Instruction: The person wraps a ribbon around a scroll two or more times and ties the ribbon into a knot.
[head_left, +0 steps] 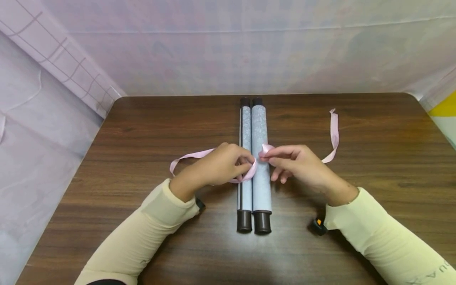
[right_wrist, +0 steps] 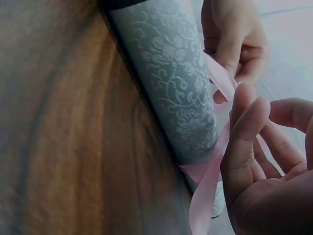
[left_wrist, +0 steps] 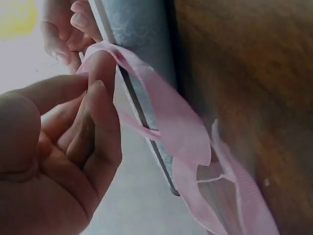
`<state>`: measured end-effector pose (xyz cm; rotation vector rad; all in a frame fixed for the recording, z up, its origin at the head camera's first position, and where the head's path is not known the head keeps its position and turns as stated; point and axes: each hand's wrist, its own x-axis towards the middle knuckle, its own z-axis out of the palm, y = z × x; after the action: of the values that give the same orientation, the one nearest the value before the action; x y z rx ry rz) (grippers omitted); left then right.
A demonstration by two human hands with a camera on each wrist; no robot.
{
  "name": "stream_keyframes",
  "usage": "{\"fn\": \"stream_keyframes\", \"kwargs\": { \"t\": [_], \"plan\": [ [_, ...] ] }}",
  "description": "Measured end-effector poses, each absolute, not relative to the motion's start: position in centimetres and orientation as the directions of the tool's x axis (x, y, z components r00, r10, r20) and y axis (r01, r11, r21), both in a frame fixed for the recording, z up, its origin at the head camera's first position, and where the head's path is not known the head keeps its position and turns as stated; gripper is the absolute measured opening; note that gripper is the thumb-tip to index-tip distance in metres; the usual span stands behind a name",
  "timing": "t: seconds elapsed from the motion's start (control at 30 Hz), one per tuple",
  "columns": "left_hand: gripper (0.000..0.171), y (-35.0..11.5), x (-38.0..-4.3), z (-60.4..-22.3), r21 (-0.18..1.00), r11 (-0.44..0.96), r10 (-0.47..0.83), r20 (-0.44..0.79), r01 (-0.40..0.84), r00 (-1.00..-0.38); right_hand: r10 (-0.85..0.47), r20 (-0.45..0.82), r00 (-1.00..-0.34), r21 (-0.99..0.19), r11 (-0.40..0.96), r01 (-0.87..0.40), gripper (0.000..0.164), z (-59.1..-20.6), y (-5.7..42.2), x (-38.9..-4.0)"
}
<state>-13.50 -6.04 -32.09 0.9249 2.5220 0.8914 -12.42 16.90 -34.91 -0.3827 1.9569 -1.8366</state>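
A scroll (head_left: 261, 186) rolled up from both ends lies lengthwise on the table, its two pale blue floral rolls side by side with dark end caps. Around its middle runs a pink satin ribbon (left_wrist: 181, 122). My left hand (head_left: 226, 164), over the left roll, pinches one length of ribbon between thumb and fingers. Just across from it, above the right roll, my right hand (head_left: 299, 164) pinches another part of the ribbon (right_wrist: 205, 196) between thumb and index finger. The fingertips of both hands are close together but apart.
A loop of ribbon trails on the brown wooden table (head_left: 142, 130) to the left. On the right, a loose ribbon end (head_left: 334, 130) lies beyond the right hand. A pale curtain (head_left: 249, 59) hangs behind the table's far edge.
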Motion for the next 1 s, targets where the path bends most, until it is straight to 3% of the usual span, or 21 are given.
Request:
{"fn": "stream_keyframes", "kwargs": {
  "t": [0.13,0.27,0.53,0.77,1.0],
  "plan": [
    [0.008,-5.7,-13.4,-32.1,0.705,0.609,0.591,-0.098,0.363,-0.801,-0.484,-0.123,-0.866,-0.992,0.087,0.092,0.030,-35.0,16.6,-12.2],
    [0.006,-5.5,-13.4,-32.1,0.741,0.599,0.560,-0.115,0.304,-0.821,-0.511,-0.124,-0.851,-0.992,0.085,0.094,0.032,-35.2,16.4,-12.0],
    [0.007,-5.5,-13.5,-32.4,0.762,0.580,0.556,-0.114,0.286,-0.823,-0.555,-0.122,-0.823,-0.992,0.085,0.090,0.035,-35.2,16.2,-11.7],
    [0.019,-5.5,-13.5,-32.4,0.855,0.492,0.546,-0.157,0.164,-0.823,-0.567,-0.116,-0.816,-0.993,0.080,0.086,0.036,-35.4,16.1,-11.7],
    [0.017,-5.4,-13.5,-32.5,0.881,0.457,0.561,-0.181,0.120,-0.808,-0.550,-0.112,-0.828,-0.993,0.091,0.073,0.031,-35.4,15.8,-11.5]
  ]
}}
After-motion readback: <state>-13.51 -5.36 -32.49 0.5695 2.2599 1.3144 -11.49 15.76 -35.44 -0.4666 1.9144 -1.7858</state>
